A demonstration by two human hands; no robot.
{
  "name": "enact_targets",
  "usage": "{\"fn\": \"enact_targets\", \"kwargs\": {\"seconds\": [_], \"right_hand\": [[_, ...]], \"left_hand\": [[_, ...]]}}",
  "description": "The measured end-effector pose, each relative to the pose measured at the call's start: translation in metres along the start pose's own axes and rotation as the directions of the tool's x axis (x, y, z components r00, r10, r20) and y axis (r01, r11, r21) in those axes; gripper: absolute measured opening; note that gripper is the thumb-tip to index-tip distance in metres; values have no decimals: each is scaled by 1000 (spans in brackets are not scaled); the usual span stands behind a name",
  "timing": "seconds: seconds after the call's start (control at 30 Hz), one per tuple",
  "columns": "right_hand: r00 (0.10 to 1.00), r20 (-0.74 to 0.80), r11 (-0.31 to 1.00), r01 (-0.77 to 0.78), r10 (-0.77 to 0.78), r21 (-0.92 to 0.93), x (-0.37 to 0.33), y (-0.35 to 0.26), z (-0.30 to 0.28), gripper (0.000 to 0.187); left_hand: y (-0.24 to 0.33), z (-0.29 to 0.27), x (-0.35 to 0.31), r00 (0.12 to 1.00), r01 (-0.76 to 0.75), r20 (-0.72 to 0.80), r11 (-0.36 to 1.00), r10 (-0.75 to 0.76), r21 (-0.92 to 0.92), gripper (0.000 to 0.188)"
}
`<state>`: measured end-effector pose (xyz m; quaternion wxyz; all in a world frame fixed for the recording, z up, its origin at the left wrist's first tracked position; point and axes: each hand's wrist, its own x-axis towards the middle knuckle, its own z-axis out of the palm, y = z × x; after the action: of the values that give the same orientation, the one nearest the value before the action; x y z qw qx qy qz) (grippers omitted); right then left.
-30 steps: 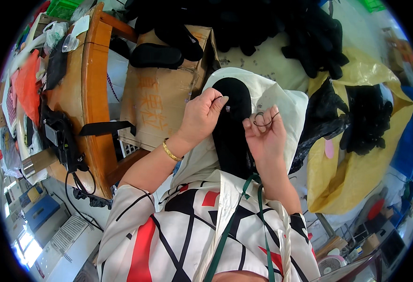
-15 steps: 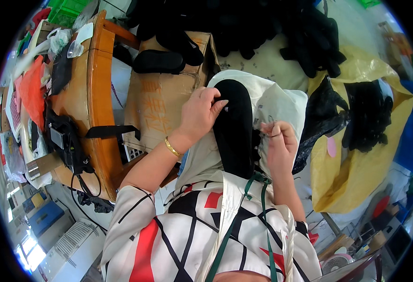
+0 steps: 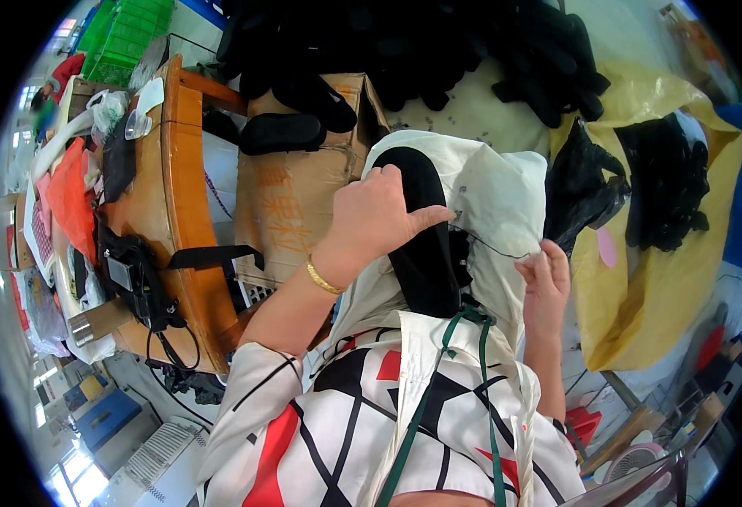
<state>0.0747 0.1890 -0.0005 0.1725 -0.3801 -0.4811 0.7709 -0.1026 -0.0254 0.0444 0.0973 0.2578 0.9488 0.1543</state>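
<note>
1. Black insole piece (image 3: 426, 245) lies on cream cloth (image 3: 497, 194) in the lap.
2. Left hand (image 3: 379, 221) grip pinched on it at the edge.
3. Right hand (image 3: 544, 283) grip closed on dark thread (image 3: 493, 247), pulled taut.
4. Stitching looks mid-way; a black pile (image 3: 438, 51) sits beyond.

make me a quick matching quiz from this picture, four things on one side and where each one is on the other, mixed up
Things:
1. left hand
2. right hand
3. cardboard box
4. yellow bag

Places:
a. on the person's right, holding black pieces
b. pinching a thin dark thread beside the cream cloth
c. resting on the black sole
d. between the wooden table and the lap

Pairs: 1-c, 2-b, 3-d, 4-a
</note>
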Motion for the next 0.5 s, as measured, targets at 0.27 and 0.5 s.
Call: {"fn": "enact_targets", "kwargs": {"seconds": [0.27, 0.5], "right_hand": [[818, 513, 941, -96, 260, -324, 3, -4, 85, 12], [764, 634, 786, 318, 118, -530, 13, 18, 116, 10]], "left_hand": [[-16, 14, 1, 997, 30, -70, 987, -42, -160, 38], [-28, 16, -13, 911, 387, 257, 455, -323, -802, 16]]}}
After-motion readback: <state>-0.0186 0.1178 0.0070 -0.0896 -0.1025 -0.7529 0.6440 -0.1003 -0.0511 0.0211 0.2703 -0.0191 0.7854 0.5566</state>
